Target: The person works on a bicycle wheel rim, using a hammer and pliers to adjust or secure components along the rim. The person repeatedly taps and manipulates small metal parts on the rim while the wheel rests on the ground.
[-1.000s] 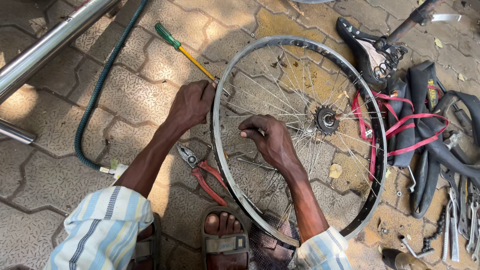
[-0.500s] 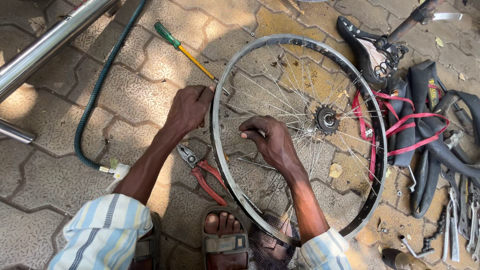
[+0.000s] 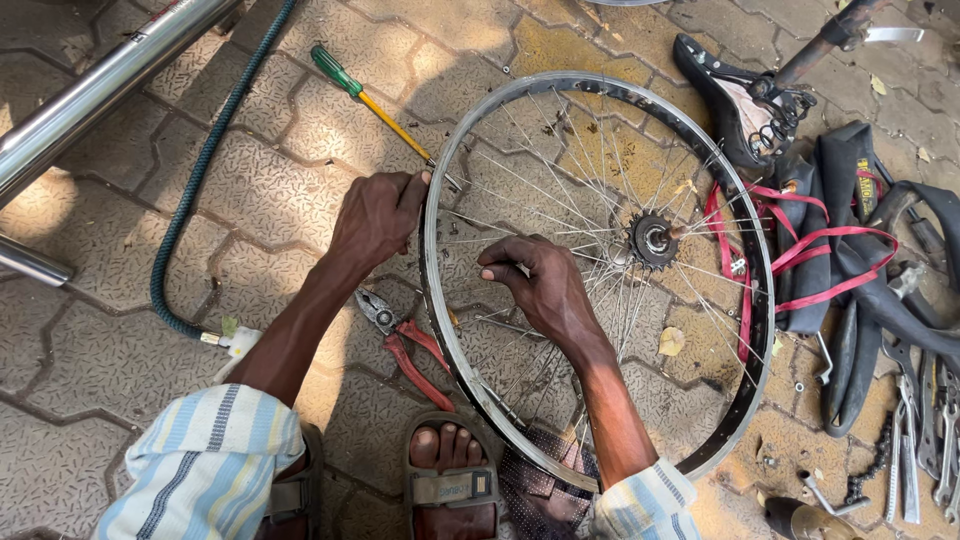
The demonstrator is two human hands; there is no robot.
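A bare bicycle wheel rim (image 3: 520, 105) with thin spokes and a central sprocket hub (image 3: 653, 238) lies on the paved ground. My left hand (image 3: 377, 215) grips the rim's left edge from outside. My right hand (image 3: 540, 285) sits inside the wheel, its fingers pinched on a spoke left of the hub. A screwdriver (image 3: 370, 100) with a green handle and yellow shaft lies just above my left hand, its tip at the rim. Red-handled pliers (image 3: 405, 345) lie on the ground below my left wrist.
A dark green hose (image 3: 190, 215) curves along the left beside a shiny metal tube (image 3: 95, 95). On the right lie a bicycle saddle (image 3: 735, 100), black tyres and tubes with red straps (image 3: 820, 255), and several wrenches (image 3: 925, 435). My sandalled foot (image 3: 450, 480) rests under the rim.
Both hands stay on the wheel; the right hand's fingers have shifted slightly on the spoke. The rim has not visibly moved.
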